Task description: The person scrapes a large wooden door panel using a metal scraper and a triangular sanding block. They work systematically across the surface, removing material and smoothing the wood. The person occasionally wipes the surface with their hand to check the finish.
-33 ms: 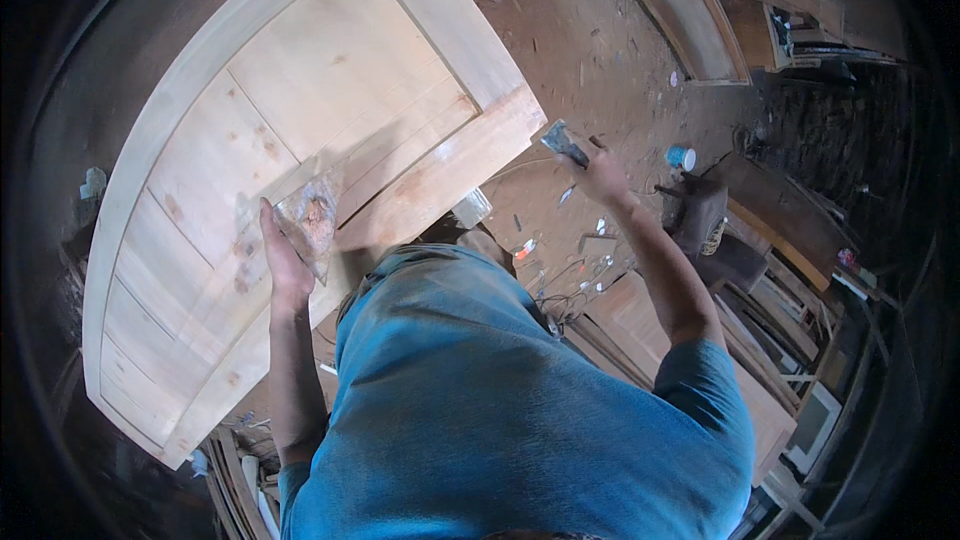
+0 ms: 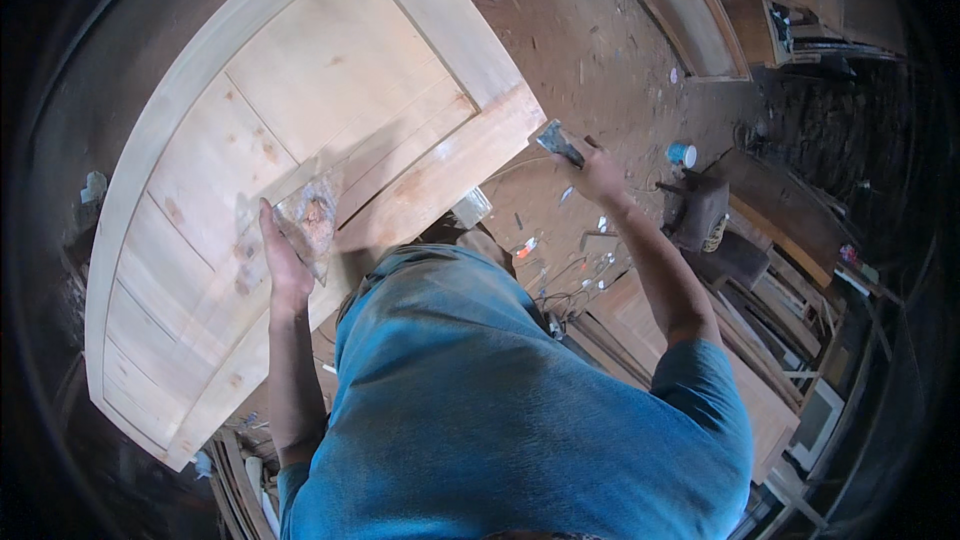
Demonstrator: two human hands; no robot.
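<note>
A large pale wooden door panel (image 2: 380, 30) with a curved edge and several inset boards lies in front of me, on the left. My left hand (image 2: 288, 265) is closed around a small flat board (image 2: 325, 195) that carries a lump of pinkish-brown paste (image 2: 317, 215); it is held above the panel. To the right, my right hand (image 2: 602, 178) grips a putty knife (image 2: 560, 142) with a wide, smeared blade. The blade is close to the panel's right corner; whether it touches I cannot tell.
Bare ground strewn with scraps lies to the right, with a small blue-and-white tub (image 2: 682, 154) on it. A framed panel (image 2: 690, 15) rests at the far right. Beside me on the right are a dark chair-like object (image 2: 700, 212) and stacked boards (image 2: 780, 315).
My right hand with the putty knife has shifted very slightly left. My left hand and the small board stay in place.
</note>
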